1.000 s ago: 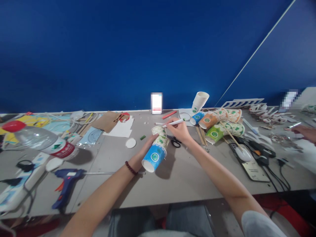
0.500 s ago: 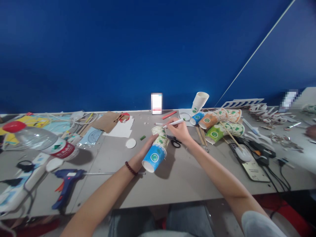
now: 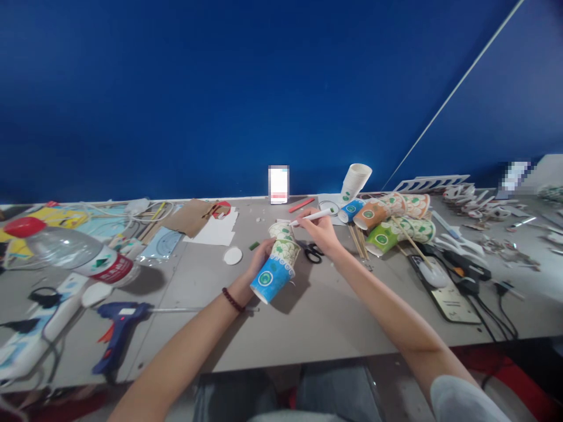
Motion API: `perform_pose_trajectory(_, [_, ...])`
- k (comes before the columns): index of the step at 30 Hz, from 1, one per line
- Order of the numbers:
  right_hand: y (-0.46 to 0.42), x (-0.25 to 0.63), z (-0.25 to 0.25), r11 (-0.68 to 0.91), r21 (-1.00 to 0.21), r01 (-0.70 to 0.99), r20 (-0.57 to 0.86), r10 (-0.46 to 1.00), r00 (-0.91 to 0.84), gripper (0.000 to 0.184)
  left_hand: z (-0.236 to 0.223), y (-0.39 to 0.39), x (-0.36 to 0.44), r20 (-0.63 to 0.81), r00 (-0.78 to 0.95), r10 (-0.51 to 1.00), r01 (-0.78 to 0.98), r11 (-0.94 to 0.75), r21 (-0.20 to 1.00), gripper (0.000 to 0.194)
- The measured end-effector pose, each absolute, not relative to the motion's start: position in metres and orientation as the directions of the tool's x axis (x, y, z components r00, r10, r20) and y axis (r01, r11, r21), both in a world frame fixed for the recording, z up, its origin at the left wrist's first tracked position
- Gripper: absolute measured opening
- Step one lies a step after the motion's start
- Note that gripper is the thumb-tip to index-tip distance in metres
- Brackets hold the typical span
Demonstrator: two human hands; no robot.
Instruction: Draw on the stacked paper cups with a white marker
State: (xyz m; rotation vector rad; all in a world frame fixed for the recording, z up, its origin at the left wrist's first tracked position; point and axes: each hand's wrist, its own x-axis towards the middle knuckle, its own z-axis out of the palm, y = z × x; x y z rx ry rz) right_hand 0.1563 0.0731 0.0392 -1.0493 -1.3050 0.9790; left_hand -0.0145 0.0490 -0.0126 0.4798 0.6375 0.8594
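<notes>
My left hand is closed around a column of joined paper cups, blue at the near end and white with a green leaf print further up. The column leans, its far end pointing away from me. In my right hand is a white marker with a green end, gripped like a pen. The marker's tip is at the rim of the farthest cup; whether it touches cannot be told. Black-handled scissors lie just below my right hand. A white paper disc is left of the cups.
More joined cups, orange and green, lie right, near a stack of white cups. A blue glue gun, bottle and power strip occupy the left. A phone stands against the blue wall.
The cup column has turned slightly in my left hand, its blue end shifting a little left and up. My right hand has tilted the marker slightly at the far cup's rim.
</notes>
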Motion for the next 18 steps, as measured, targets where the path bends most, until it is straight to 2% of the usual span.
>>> perform_pose_trajectory(9, [0.0764,0.1574,0.0341,0.23,-0.971,0.062,0.23,0.973,-0.012,0.015,-0.0166,0.0514,-0.0178,-0.286,0.524,0.802,-0.521,0.568,0.638,0.038])
perform_pose_trajectory(18, [0.0776,0.1568,0.0332,0.209,-0.977,0.042,0.207,0.977,-0.041,0.014,-0.0141,0.0516,-0.0184,-0.313,0.508,0.802,-0.537,0.579,0.614,0.03])
